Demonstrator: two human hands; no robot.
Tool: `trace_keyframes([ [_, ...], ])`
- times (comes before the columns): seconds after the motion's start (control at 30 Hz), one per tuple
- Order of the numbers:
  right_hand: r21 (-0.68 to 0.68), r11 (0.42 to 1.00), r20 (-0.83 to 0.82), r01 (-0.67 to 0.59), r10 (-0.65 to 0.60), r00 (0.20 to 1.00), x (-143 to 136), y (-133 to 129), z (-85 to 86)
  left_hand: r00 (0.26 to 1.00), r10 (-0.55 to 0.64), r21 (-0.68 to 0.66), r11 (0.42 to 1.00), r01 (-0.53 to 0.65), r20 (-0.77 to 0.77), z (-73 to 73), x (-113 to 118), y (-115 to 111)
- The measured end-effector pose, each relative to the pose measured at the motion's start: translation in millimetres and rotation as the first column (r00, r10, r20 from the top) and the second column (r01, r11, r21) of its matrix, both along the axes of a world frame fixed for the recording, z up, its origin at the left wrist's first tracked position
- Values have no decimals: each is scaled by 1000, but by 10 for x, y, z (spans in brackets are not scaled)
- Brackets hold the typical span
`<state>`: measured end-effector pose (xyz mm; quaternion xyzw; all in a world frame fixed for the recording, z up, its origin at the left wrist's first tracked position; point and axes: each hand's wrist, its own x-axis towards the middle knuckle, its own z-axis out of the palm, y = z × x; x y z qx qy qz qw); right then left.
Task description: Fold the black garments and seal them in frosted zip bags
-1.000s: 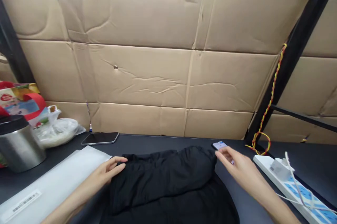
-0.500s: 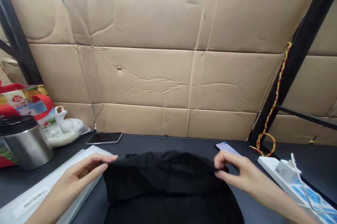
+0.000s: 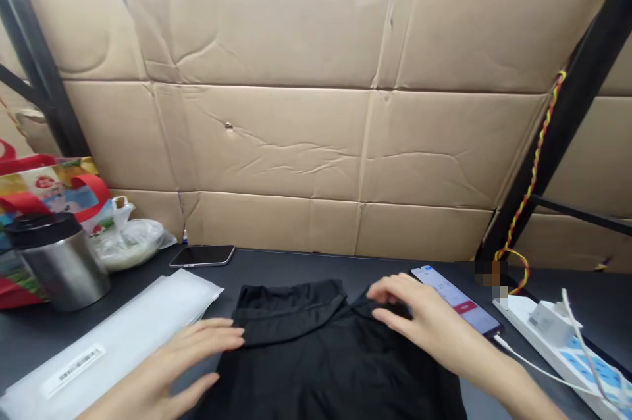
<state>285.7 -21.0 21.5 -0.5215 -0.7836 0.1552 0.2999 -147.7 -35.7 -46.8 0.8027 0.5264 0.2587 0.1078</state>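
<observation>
Both hands flat, fingers spread on black garment [image 3: 316, 347] — left hand [image 3: 190, 357] at its left edge, right hand [image 3: 419, 318] at its far fold — earlier pinch released.

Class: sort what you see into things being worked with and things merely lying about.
Worked with: black garment, left hand, right hand.
Lying about: dark phone, lit phone, steel flask, power strip, clear bags.

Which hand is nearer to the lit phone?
Right. The right hand lies on the black garment just beside the lit phone; the left hand is across the garment, far away.
</observation>
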Motion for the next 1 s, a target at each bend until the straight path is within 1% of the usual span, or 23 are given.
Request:
trace_keyframes([
  [0.03,42,998,16,-48,47,999,-113,102,-10,995,-68,-51,997,65,-66,92,49,85],
  [0.1,67,988,78,-140,135,988,-313,285,-71,974,-168,-107,982,153,-150,204,146,254],
  [0.2,59,982,144,-179,169,975,-494,512,-175,974,-180,-87,982,169,-135,248,233,478],
  [0.3,62,987,142,-146,136,980,-557,723,-240,991,-113,-46,993,110,-72,280,252,695],
  [0.4,53,995,139,-82,74,988,-587,912,-291,998,-9,46,999,12,-64,304,279,906],
  [0.47,60,998,146,-34,25,989,-601,958,-307,996,65,118,991,-56,-67,274,320,985],
  [0.53,101,995,148,4,-19,989,-594,885,-288,991,123,194,975,-109,-61,206,369,974],
  [0.57,127,992,146,14,-32,989,-577,802,-267,990,125,236,966,-107,-64,163,392,935],
  [0.6,153,988,146,10,-33,989,-550,696,-243,991,97,277,958,-69,-89,118,411,881],
  [0.67,170,984,167,-43,14,986,-467,452,-210,977,-4,334,939,76,-212,30,437,757],
  [0.73,140,980,223,-143,109,969,-363,249,-229,929,-74,346,915,208,-363,-44,450,660],
  [0.77,110,980,246,-168,137,959,-313,184,-263,905,-81,340,909,239,-419,-75,453,634],
  [0.83,15,984,283,-176,165,945,-235,141,-370,879,-72,314,918,243,-471,-121,458,626],
  [0.9,-75,984,297,-162,177,938,-195,181,-494,865,-85,264,934,243,-495,-146,468,651],
  [1.0,-132,977,261,-170,200,944,-180,280,-623,866,-90,204,955,215,-491,-155,488,676],
])
